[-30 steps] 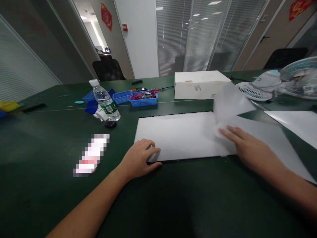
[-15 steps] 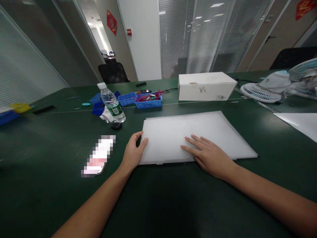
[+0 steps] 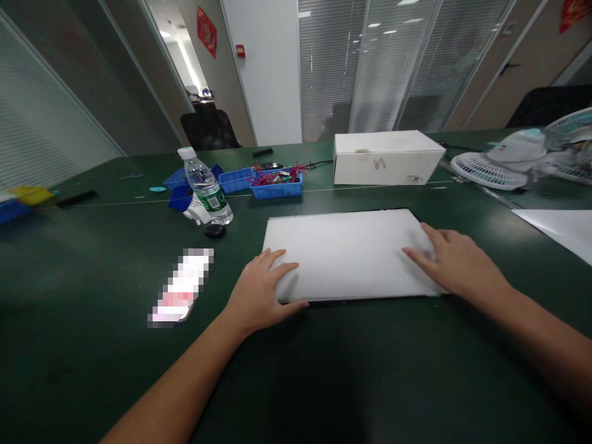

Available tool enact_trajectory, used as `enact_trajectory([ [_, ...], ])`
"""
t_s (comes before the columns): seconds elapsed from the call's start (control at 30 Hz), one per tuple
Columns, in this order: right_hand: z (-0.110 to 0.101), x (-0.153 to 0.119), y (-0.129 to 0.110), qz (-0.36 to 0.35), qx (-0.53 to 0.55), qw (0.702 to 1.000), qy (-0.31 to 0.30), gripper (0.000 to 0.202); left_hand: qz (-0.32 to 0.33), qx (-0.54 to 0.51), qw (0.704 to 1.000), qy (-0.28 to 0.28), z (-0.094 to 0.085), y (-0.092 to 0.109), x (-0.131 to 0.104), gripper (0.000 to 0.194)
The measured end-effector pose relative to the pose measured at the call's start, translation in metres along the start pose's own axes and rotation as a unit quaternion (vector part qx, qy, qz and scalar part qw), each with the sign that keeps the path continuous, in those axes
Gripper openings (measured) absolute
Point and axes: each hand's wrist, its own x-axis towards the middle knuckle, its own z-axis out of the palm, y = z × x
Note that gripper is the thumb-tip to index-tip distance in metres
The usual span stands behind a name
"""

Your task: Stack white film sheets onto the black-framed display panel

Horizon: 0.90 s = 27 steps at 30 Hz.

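Observation:
A flat white panel (image 3: pixel 346 256) with a thin dark edge lies on the dark green table (image 3: pixel 333 376) in front of me. My left hand (image 3: pixel 266 293) is at the panel's near left corner, fingers spread over its surface and thumb along the near edge. At the panel's right side is my right hand (image 3: pixel 456 259), its fingers apart, with the thumb over the white surface and the other fingers along the right edge. Neither hand is closed round anything.
Left of the panel are a phone (image 3: pixel 182 287), a black mouse (image 3: pixel 215 230) and a water bottle (image 3: pixel 210 191). Behind it stand blue trays (image 3: pixel 277 190) with red wires and a white box (image 3: pixel 386 160). Fan parts (image 3: pixel 494 169) and a white sheet (image 3: pixel 564 228) are at right.
My right hand has moved right, from the panel's middle to its right edge. My left hand has shifted from the left edge onto the near left corner, its fingers spread wider.

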Motion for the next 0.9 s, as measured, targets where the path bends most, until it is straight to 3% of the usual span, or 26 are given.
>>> enact_trajectory([
  [0.07,0.009,0.003,0.03,0.074,-0.031,0.996,-0.024,0.097,0.004,0.025,1.0,-0.017,-0.002,0.008,0.0,0.075],
  [0.17,0.019,0.005,0.047,0.068,-0.027,0.996,-0.048,0.093,-0.004,0.044,0.999,-0.022,-0.001,0.013,0.001,0.07],
  [0.33,0.019,0.003,0.024,0.067,-0.036,0.996,-0.048,0.087,-0.014,0.05,0.999,-0.017,-0.001,0.008,0.0,0.07],
  [0.5,0.012,-0.004,0.005,0.055,-0.001,0.997,-0.061,0.084,-0.018,0.035,0.998,-0.044,-0.015,-0.006,-0.001,0.063],
  [0.73,0.009,0.003,0.027,0.042,0.092,0.991,-0.09,0.078,-0.059,0.03,0.996,-0.061,-0.023,-0.018,-0.001,0.071],
  [0.9,0.009,0.015,0.042,0.075,0.122,0.988,-0.064,0.073,-0.074,0.032,0.995,-0.062,-0.019,-0.02,-0.001,0.074],
])
